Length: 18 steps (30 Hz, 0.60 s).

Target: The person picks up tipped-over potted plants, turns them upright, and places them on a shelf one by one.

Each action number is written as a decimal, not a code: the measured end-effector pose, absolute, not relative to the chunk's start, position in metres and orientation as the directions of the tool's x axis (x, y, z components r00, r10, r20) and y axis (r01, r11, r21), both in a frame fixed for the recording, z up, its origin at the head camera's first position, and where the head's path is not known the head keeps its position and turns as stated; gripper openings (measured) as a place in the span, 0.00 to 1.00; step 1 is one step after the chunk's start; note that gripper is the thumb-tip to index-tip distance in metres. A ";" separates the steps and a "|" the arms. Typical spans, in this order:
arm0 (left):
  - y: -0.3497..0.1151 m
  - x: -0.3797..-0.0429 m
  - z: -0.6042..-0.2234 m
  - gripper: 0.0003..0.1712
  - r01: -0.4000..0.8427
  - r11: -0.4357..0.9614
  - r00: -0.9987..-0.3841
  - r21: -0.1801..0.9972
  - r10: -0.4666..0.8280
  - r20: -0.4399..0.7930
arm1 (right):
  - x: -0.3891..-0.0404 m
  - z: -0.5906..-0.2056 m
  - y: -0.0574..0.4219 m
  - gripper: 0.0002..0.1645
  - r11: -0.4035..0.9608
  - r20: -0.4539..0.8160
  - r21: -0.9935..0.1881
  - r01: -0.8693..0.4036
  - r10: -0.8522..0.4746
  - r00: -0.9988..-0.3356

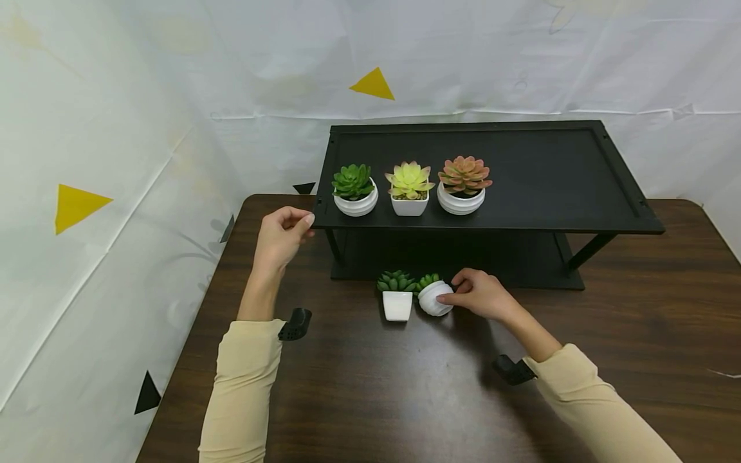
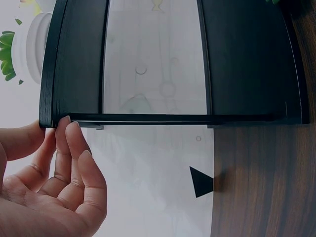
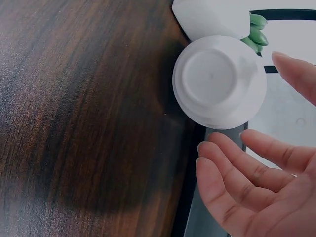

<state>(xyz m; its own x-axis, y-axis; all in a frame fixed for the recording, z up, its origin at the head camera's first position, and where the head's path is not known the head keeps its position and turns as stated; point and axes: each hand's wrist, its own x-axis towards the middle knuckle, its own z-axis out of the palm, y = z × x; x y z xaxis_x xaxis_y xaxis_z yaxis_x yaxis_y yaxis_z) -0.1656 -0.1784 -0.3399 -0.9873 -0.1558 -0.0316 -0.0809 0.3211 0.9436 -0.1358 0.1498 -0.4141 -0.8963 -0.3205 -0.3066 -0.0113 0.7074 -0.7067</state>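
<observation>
The person's left hand point(image 1: 278, 241) pinches the left front corner of the black shelf point(image 1: 550, 173); the left wrist view adds fingertips set under the top board and the gap between the two boards, with a black triangle point(image 2: 201, 182) on the sheet behind. The right hand point(image 1: 483, 296), thumb and fingers well apart and loosely curved, is at the tilted round pot point(image 1: 435, 300), which lies on the table point(image 1: 347, 392) before the shelf's lower front edge. The head view lays the thumb over that pot, whereas the right wrist view shows its base and a gap beside the fingertips, so actual contact is hard to tell. Just left of it stands a square pot point(image 1: 397, 307). Green point(image 1: 354, 190), yellow point(image 1: 409, 186) and reddish point(image 1: 464, 183) succulents line the top board's front edge, left half.
</observation>
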 end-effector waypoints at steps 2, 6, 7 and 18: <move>-0.178 -0.166 -0.340 0.10 -0.081 0.324 -0.987 0.943 -0.156 -0.032 | -0.137 -0.416 0.149 0.33 0.713 -0.313 -0.701 -0.002 -0.310 -0.898; -0.178 -0.165 -0.340 0.10 -0.086 0.326 -0.987 0.942 -0.159 -0.035 | -0.139 -0.420 0.146 0.34 0.720 -0.322 -0.694 0.012 -0.296 -0.899; -0.178 -0.165 -0.340 0.10 -0.085 0.326 -0.987 0.941 -0.159 -0.034 | -0.139 -0.421 0.146 0.34 0.721 -0.324 -0.693 0.013 -0.295 -0.899; -0.178 -0.165 -0.340 0.10 -0.071 0.327 -0.987 0.942 -0.157 -0.020 | -0.143 -0.427 0.140 0.36 0.729 -0.349 -0.683 0.038 -0.279 -0.895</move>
